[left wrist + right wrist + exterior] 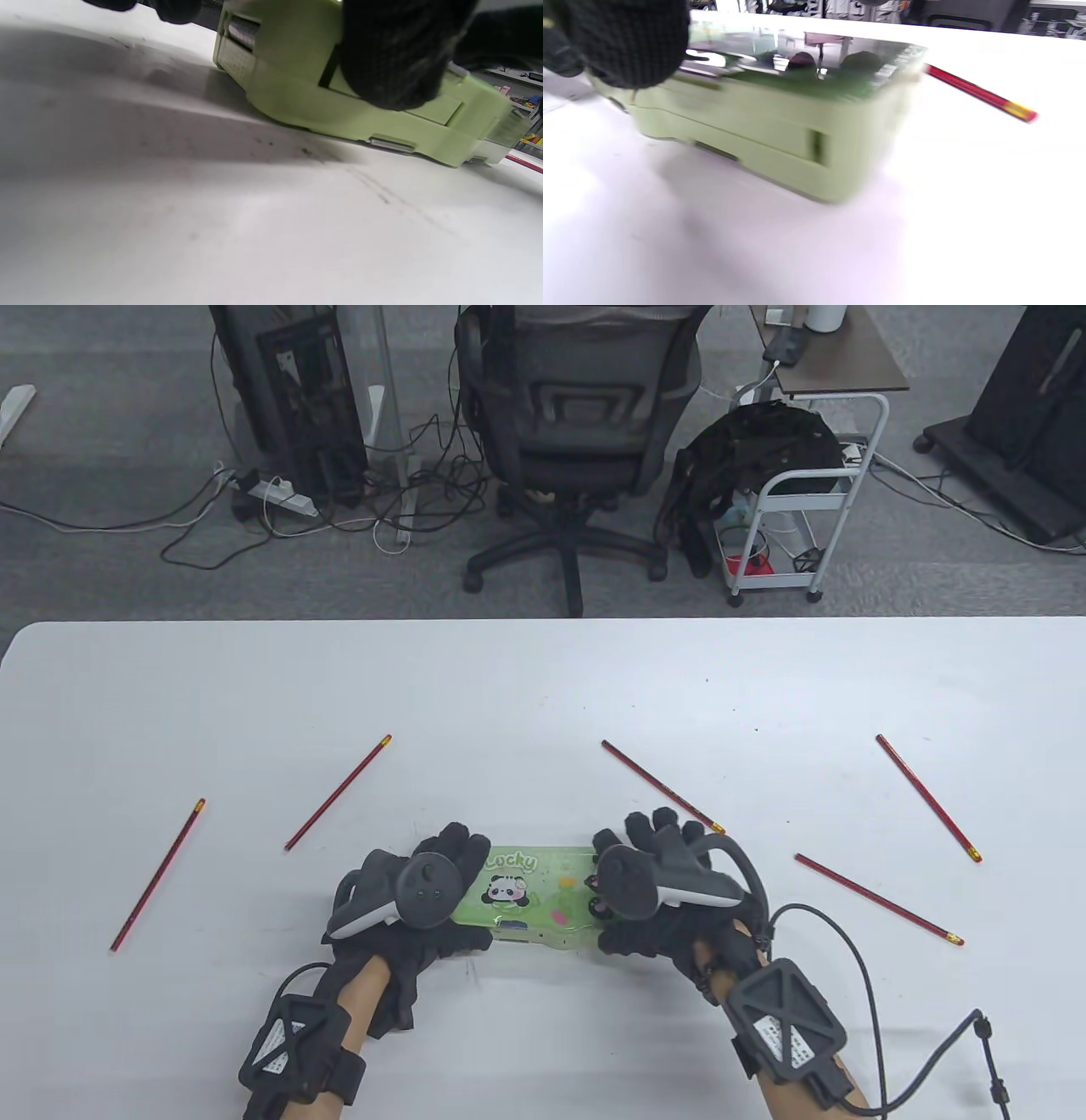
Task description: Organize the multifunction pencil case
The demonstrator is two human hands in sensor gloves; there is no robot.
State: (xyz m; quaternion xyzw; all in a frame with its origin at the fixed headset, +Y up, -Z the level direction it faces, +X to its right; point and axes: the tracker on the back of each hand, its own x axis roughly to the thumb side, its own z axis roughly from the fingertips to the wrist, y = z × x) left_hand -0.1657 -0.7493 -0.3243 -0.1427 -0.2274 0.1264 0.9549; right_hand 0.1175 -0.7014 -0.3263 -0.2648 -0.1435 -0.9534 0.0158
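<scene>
A green pencil case (530, 895) with a panda picture and the word "Lucky" lies closed near the table's front edge. My left hand (441, 874) grips its left end and my right hand (632, 874) grips its right end. In the left wrist view a gloved finger (390, 55) presses on the case's side (297, 93). In the right wrist view, which is blurred, a gloved finger (628, 38) rests on the case (780, 118). Several red pencils lie loose around it: one far left (158, 875), one left (338, 792), one just behind my right hand (662, 785).
Two more red pencils lie to the right (878, 898) and far right (928, 797); one shows in the right wrist view (980, 94). Beyond the white table (543, 678) stand an office chair (577, 432) and a white cart (797, 500).
</scene>
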